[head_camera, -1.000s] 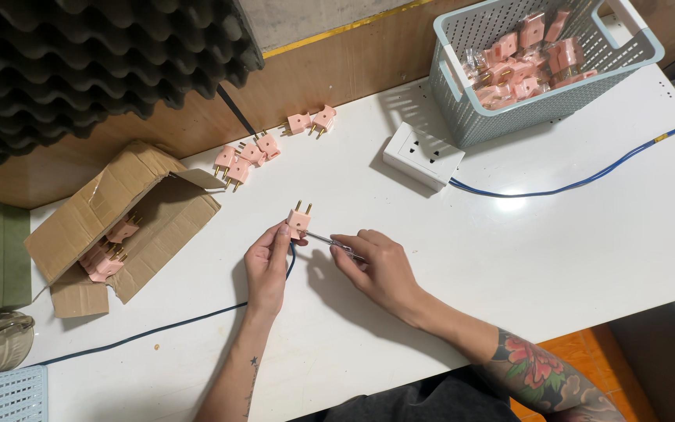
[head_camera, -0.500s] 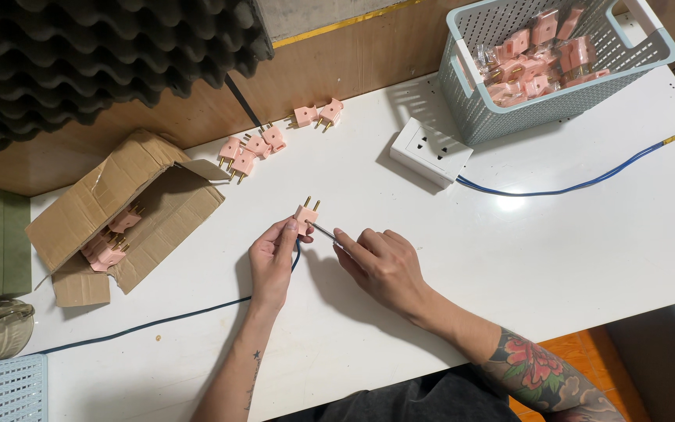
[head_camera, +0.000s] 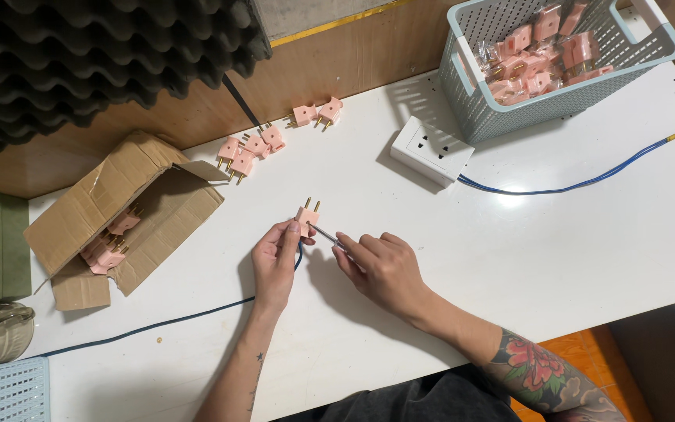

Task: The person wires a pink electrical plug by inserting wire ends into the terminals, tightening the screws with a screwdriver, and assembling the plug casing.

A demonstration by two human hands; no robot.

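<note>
My left hand pinches a small pink two-pin plug, pins pointing up and away from me. A thin screwdriver is gripped in my right hand, with its metal tip against the side of the plug. Both hands hover just above the white table, near its middle. A dark blue cable runs from under my left hand toward the left edge.
Several loose pink plugs lie near the back wall. An open cardboard box with more plugs sits at left. A white socket block with a blue cord and a grey basket of bagged plugs stand at back right.
Both hands stay together on the plug and screwdriver; only the view has shifted slightly.
</note>
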